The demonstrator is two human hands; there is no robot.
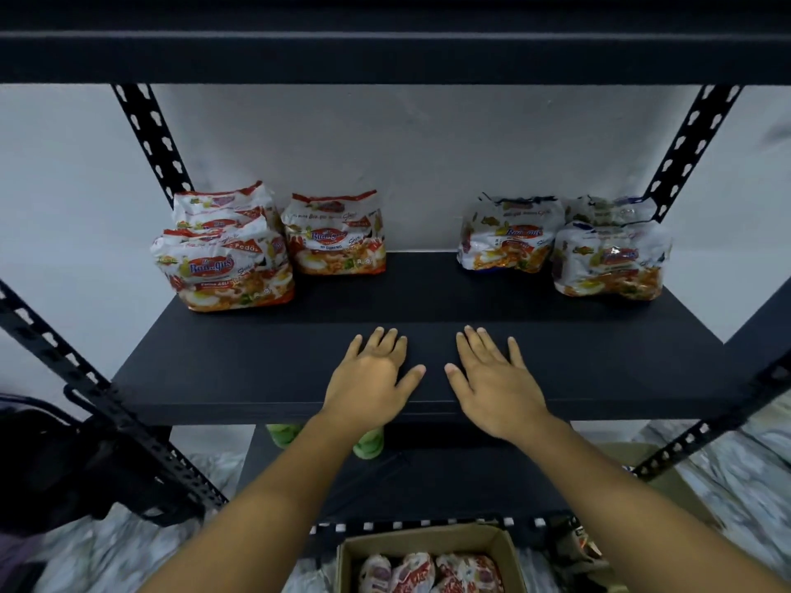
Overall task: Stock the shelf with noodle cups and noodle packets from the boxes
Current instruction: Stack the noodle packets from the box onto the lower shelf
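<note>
The black metal shelf [428, 301] fills the view. Its top board crosses the far edge in shadow, and its slotted posts run out of frame on both sides. A dark bulky shape [64, 464] hangs at the near left post, too dim to name.

Both forearms reach in from the near edge. The left hand [370, 378] and right hand [496, 383] lie palm down on the near middle of the middle board, a little apart. The fingers are straight and spread, and each grip is open, holding nothing.

Red noodle packets [222, 258] stand at the far left of that board, stacked, with one more bundle just to their right. How many sit behind the front ones cannot be counted. Blue noodle packets [509, 233] stand at the far right, well apart from the red ones, their print blurred.

A cardboard box [428, 539] at the near edge is cut off by the frame and holds more packets. A second box [667, 477] at the near right is mostly hidden behind the right forearm.

Green noodle cups [369, 445] stand on the lower board. Only parts show below the middle board's front edge, beside the left forearm.
</note>
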